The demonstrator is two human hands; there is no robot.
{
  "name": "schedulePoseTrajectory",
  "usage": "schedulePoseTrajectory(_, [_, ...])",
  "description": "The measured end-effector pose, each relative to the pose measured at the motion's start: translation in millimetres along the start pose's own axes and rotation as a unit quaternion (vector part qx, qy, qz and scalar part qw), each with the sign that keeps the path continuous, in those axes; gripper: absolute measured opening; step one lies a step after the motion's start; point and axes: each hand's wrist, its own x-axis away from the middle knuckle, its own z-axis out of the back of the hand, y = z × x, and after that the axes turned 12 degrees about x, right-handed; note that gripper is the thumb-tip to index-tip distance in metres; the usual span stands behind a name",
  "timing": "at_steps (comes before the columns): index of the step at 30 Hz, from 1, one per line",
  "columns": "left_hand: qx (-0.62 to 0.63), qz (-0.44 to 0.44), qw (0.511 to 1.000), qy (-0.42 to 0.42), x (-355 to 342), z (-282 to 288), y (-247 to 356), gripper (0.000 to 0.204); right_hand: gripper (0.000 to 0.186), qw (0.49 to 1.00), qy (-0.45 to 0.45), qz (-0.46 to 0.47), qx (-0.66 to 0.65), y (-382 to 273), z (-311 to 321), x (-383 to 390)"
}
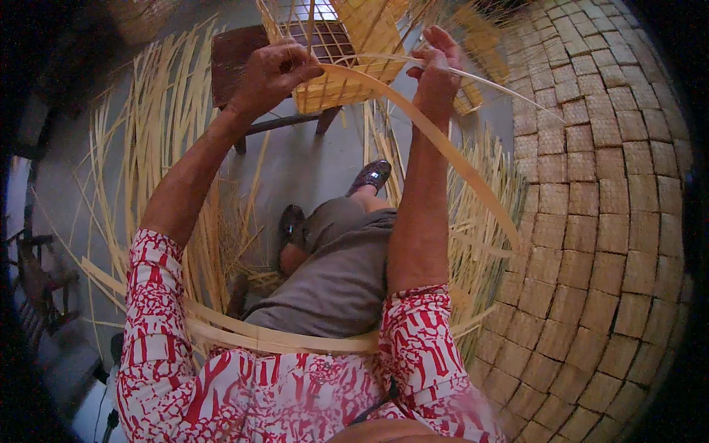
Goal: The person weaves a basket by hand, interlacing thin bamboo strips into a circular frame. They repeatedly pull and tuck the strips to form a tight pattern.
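Straight ahead, a yellow woven basket (336, 96) with an open lattice rests on a dark wooden stool (230, 63). My left hand (277, 70) is closed at its near left edge, thumb and fingers pinching a wide, flat, pale strip (484, 188). That strip arcs rightward across my right forearm and hangs down beyond it. On the basket's right, my right hand (437, 63) is closed on a narrow whitish strip (509, 91). The narrow strip runs from the basket through my fingers, its free end out to the right.
Long loose strips (177, 96) spread over the floor at left. More strips (480, 214) lie right of my legs. Several bent strips (295, 343) cross my lap. Rows of woven rectangular pieces (591, 207) cover the right side. A dark chair (44, 288) is at far left.
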Motion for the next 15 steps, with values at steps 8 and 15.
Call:
schedulePoseTrajectory(8, [0.031,0.008,0.999,-0.022,0.1,-1.0,2.2,0.013,0.071,0.999,-0.044,0.006,-0.013,20.1,0.6,-20.6])
schedulePoseTrajectory(15, [0.058,0.005,0.998,0.007,1.2,-5.4,6.1,0.012,0.051,0.997,-0.049,0.04,0.038,-0.1,4.4,-10.7])
